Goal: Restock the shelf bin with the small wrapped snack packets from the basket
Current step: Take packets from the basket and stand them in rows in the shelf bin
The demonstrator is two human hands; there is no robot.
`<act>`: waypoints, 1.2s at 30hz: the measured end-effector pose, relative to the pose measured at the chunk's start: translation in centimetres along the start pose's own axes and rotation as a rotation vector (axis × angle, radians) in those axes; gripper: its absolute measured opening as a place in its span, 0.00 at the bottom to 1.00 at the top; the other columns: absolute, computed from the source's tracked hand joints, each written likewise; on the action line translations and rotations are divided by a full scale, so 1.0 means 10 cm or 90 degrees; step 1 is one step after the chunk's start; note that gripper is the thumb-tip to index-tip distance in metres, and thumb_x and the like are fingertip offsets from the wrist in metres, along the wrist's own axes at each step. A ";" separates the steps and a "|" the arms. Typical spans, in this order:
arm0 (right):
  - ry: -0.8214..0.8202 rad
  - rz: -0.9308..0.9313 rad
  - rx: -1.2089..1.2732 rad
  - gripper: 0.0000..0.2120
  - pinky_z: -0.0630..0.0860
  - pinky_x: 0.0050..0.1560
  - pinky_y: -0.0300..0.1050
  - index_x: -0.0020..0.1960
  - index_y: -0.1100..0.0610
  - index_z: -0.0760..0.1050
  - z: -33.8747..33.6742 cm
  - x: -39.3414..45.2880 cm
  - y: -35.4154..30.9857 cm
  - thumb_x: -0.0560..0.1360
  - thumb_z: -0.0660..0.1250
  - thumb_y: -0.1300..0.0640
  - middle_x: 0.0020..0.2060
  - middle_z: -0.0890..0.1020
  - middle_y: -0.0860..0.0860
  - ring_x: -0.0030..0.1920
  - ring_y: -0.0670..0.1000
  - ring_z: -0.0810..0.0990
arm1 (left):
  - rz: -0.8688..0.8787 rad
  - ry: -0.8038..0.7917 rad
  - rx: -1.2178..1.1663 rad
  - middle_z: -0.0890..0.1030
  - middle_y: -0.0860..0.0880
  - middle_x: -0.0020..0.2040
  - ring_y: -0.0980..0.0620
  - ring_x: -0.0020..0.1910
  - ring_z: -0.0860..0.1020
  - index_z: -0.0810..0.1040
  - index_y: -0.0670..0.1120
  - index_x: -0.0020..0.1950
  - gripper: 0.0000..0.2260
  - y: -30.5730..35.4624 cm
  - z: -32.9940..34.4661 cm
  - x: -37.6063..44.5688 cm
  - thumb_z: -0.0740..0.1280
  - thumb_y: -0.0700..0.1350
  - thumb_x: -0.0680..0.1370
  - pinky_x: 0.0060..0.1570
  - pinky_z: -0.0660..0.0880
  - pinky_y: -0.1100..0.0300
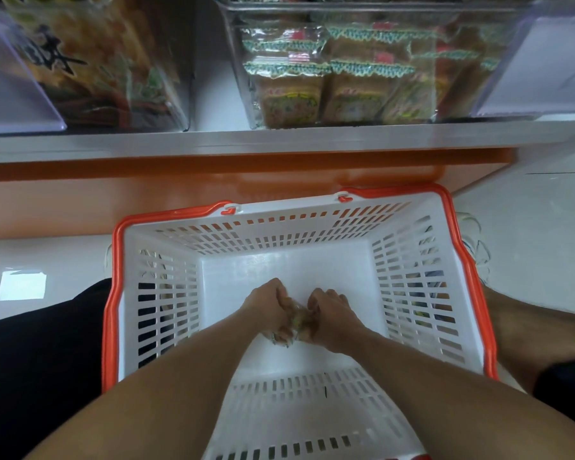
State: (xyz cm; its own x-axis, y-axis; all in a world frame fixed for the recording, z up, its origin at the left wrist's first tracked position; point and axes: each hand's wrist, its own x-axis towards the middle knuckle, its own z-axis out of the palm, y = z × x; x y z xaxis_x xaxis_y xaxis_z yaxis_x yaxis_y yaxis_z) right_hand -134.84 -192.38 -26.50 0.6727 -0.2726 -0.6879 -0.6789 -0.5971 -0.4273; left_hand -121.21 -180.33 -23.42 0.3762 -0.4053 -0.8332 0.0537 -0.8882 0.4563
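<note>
Both my hands reach down to the floor of a white basket with an orange rim [113, 293]. My left hand [269, 307] and my right hand [329, 313] curl together around small wrapped snack packets [300, 318], mostly hidden between my fingers. Above, on the white shelf [279, 141], stands a clear bin [233, 61] stacked with brown packets with green zigzag tops [356, 94].
A second clear bin holding large snack bags [90, 61] sits at the shelf's left. Purple-tinted clear panels [538, 68] flank the shelf at both sides. An orange base strip [180, 187] runs under the shelf. My legs lie on either side of the basket on the white floor.
</note>
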 end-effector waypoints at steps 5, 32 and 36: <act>-0.110 0.013 0.021 0.20 0.80 0.46 0.45 0.52 0.55 0.76 -0.04 0.03 -0.16 0.63 0.78 0.56 0.50 0.79 0.52 0.50 0.55 0.78 | -0.017 -0.089 -0.111 0.80 0.46 0.50 0.40 0.53 0.82 0.75 0.46 0.50 0.14 0.01 -0.02 -0.06 0.73 0.33 0.70 0.51 0.83 0.46; -0.125 -0.424 0.357 0.20 0.81 0.51 0.48 0.56 0.58 0.77 -3.68 -2.85 -2.04 0.68 0.75 0.73 0.47 0.85 0.55 0.50 0.52 0.83 | 0.236 -0.273 -0.336 0.85 0.41 0.41 0.47 0.35 0.84 0.82 0.42 0.44 0.07 1.87 -2.01 -2.81 0.70 0.33 0.69 0.34 0.81 0.55; -0.026 -0.391 0.621 0.23 0.84 0.51 0.47 0.61 0.62 0.75 -3.65 -2.70 -2.17 0.67 0.74 0.68 0.50 0.85 0.59 0.48 0.54 0.85 | 0.267 -0.206 -0.474 0.84 0.38 0.43 0.44 0.36 0.83 0.80 0.39 0.48 0.09 2.04 -2.04 -3.03 0.67 0.33 0.69 0.32 0.82 0.54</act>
State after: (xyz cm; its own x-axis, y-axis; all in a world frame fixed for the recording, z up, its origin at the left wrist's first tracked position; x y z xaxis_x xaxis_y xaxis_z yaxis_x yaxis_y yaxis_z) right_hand -127.50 -199.62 22.73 0.9705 -0.1032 -0.2179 -0.1911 0.2219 -0.9561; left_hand -112.64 -181.73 17.52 0.2284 -0.8039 -0.5491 0.5964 -0.3303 0.7316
